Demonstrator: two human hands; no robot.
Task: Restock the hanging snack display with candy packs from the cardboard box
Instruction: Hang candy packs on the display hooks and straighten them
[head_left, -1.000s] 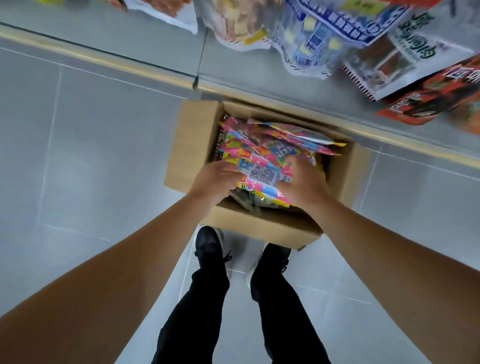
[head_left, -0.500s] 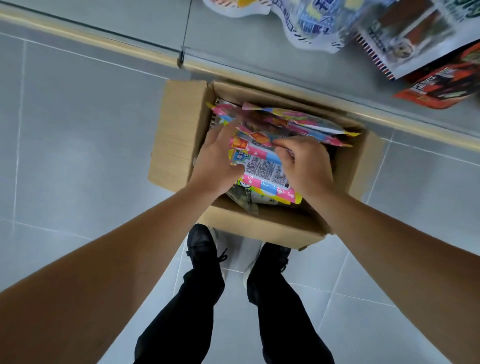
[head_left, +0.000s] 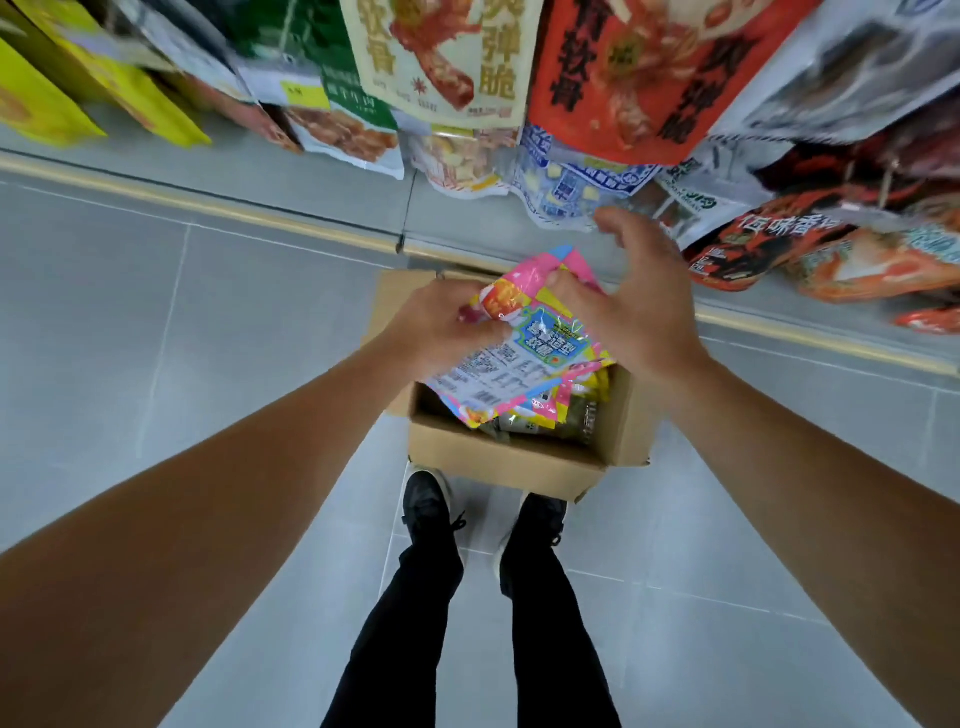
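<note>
Pink candy packs (head_left: 524, 345) sit above the cardboard box (head_left: 511, 462), the left hand (head_left: 441, 325) clenched around them, the right hand (head_left: 631, 306) pinching the top edge, fingers loose. Slick film could slip, spilling packs onto the floor.

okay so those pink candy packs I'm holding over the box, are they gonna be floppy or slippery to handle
Probably floppy: the candy packs bend and sag between the left hand and right hand. Likely a bit slippery, since the film looks glossy and several are stacked together. They seem light: held with fingers above the cardboard box.
</note>
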